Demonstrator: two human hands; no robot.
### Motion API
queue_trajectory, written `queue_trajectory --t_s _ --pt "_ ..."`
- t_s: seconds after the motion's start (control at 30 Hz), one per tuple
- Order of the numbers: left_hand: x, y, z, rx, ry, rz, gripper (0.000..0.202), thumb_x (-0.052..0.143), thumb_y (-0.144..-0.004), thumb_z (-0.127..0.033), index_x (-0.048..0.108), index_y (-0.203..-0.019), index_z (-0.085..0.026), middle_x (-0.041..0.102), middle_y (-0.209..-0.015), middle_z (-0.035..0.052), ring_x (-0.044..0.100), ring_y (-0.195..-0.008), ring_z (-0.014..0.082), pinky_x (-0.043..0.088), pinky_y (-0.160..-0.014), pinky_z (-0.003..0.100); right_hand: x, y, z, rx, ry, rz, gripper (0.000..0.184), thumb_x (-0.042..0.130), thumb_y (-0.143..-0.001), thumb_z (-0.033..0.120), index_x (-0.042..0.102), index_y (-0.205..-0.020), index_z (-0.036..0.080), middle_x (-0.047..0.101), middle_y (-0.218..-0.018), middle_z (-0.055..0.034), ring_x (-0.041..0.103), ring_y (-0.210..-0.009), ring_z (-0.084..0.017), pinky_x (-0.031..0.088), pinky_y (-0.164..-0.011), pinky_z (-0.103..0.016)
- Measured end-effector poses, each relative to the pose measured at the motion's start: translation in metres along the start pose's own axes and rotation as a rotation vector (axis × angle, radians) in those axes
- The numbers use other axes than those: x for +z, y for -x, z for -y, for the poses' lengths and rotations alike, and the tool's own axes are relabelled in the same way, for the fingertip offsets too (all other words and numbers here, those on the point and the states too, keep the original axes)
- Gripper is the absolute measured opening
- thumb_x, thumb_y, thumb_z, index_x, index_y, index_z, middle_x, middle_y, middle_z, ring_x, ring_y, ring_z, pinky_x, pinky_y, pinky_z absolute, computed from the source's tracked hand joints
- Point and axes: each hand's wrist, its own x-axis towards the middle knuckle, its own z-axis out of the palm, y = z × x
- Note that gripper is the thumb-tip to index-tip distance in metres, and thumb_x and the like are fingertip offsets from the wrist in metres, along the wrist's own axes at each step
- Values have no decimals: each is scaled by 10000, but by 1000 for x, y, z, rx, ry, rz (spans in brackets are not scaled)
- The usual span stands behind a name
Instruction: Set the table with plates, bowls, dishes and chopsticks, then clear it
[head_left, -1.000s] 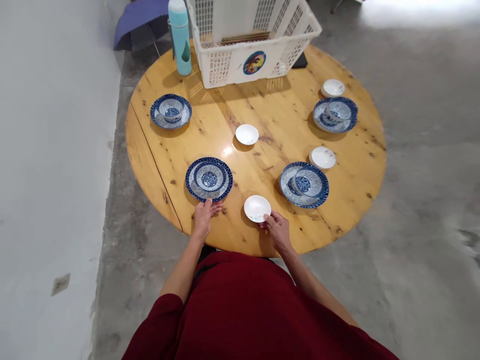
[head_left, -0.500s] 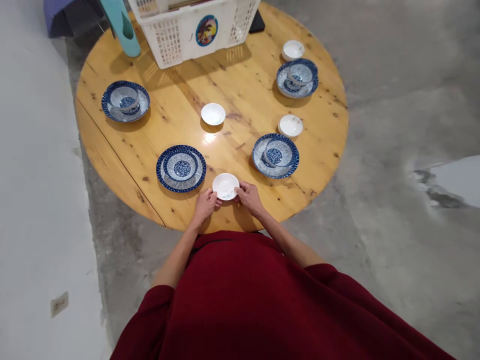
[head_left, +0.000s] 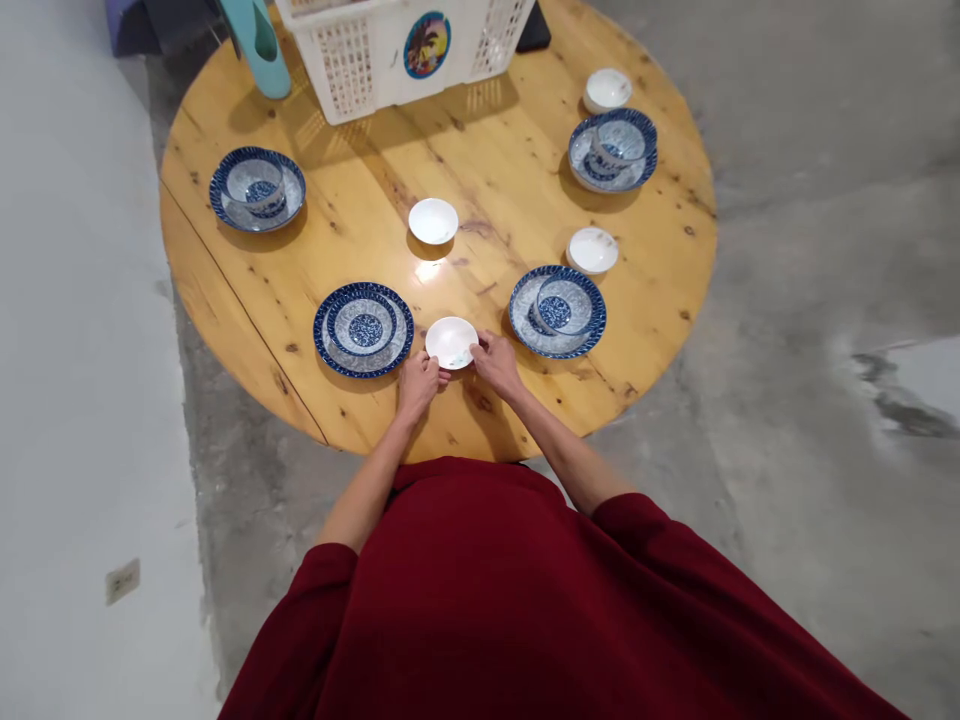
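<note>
A small white bowl (head_left: 451,343) is gripped at its rim from both sides. My left hand (head_left: 421,382) pinches its lower left edge, and my right hand (head_left: 496,362) pinches its right edge. Whether the bowl touches the table I cannot tell. Just left of it sits a blue-patterned plate (head_left: 330,358) with a matching bowl (head_left: 365,328) on it. To the right stands another blue-patterned plate (head_left: 555,346) bearing a patterned bowl (head_left: 564,303). A second white bowl (head_left: 433,221) rests farther in on the round wooden table (head_left: 360,225).
A white plastic basket (head_left: 386,70) stands at the far side, beside a turquoise object (head_left: 264,50) and a dark phone-like object (head_left: 534,30). More plates with bowls lie at far left (head_left: 251,218) and far right (head_left: 645,165). White dishes (head_left: 592,250) sit near the right-hand plates.
Both hands have moved the white bowl a little away from my body, up between the two near plates. The view has shifted slightly.
</note>
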Motion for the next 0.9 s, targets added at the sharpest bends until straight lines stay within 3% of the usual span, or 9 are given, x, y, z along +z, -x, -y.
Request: queue_trajectory --t_s 0.2,0.9 --pt "0 4 1 -14 49 -25 193 518 -925 -256 561 -761 -163 730 -696 77 701 -567 159 538 -540 216 1 6 7 24 -27 -32 544 424 -767 310 708 -1185 111 703 -940 -83 576 -762 -198 512 -768 -326" --pt "-2 9 3 -37 120 -37 186 540 -931 -254 556 -770 -162 711 -678 57 689 -560 145 534 -547 208 2 11 13 31 -74 -12 469 447 -785 312 719 -1122 132 715 -952 -82 601 -793 -204 507 -796 -316"
